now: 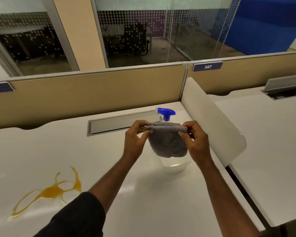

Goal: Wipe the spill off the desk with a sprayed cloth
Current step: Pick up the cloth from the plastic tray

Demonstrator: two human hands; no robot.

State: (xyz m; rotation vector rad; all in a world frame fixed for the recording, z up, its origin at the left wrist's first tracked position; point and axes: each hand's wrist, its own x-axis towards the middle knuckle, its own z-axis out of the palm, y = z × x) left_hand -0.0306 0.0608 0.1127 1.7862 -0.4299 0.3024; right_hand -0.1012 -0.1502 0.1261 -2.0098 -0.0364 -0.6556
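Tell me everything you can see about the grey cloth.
The cloth is grey and looks like knitted or terry fabric. It hangs limp in the air above the desk, its top edge bunched and stretched between the left hand and the right hand, which pinch it. It covers most of the spray bottle behind.

We're looking at a white desk (pixel 143 194) with an orange spill (pixel 53 192) sitting near a clear spray bottle (pixel 173 165).

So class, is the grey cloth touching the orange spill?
Apart. The head view shows the grey cloth held up in both hands, with bare desk between it and the orange spill.
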